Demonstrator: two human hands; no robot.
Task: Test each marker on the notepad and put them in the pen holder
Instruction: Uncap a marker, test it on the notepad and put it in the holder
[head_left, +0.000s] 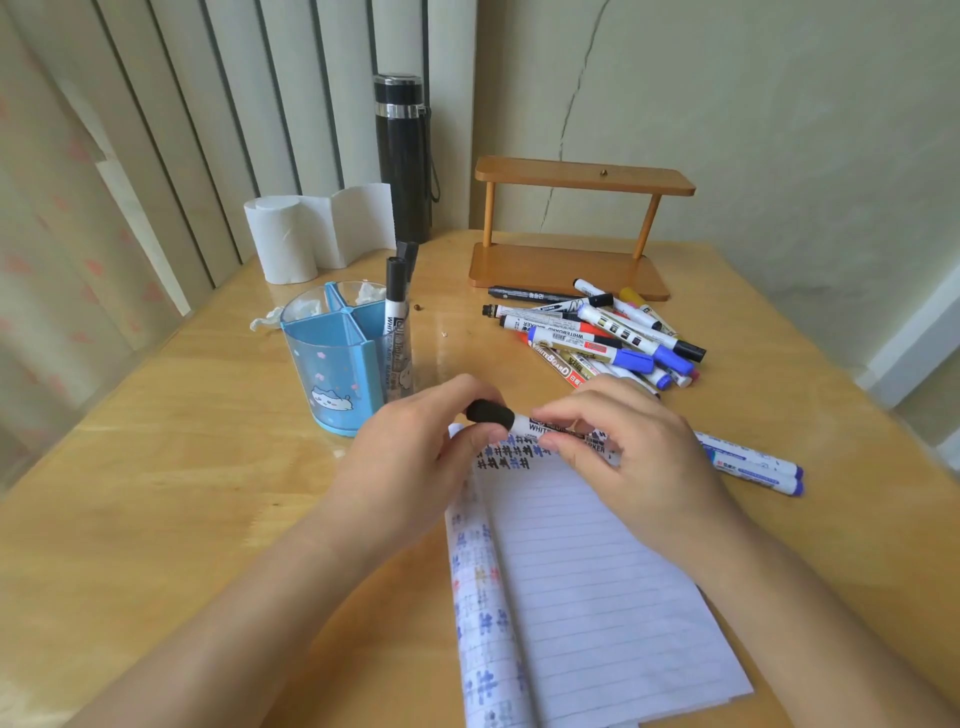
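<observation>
1. Over the top edge of the notepad (597, 597), seen from the head camera, both hands hold one marker (522, 422) level. Its rounded black cap (488, 414) points left and butts against the white printed barrel.
2. On the left hand (415, 457), the fingers (470, 387) are curled over the cap, with the thumb pressed up from below, so they are clamped on the cap end.
3. On the right hand (628, 457), the fingers (566, 410) pinch the barrel against the thumb, closed on it just right of the cap.
4. Lying flat on the glossy, pale wooden counter (156, 493), the notepad is thin white lined paper. A page is rolled over along its left side. Small black and blue scribbles run in rows across its top and down the rolled page.
5. Left of the hands and a little beyond them stands the pen holder (337, 364), a round tub of clear blue plastic. Solid blue walls split it into wedges, and a cartoon is printed on the side. Two black-capped markers (396, 296) stand upright in its right-hand wedge.
6. Beyond the right hand lies a loose pile of markers (597, 332), mostly white barrels with black, blue and red caps, crossing one another.
7. Just right of the right hand, two blue-ended markers (753, 462) lie side by side on the counter.
8. At the back stand a two-tier wooden shelf (571, 223) with rounded corners, a tall black flask (402, 156) with a silver band, and a soft white paper roll (291, 239).
</observation>
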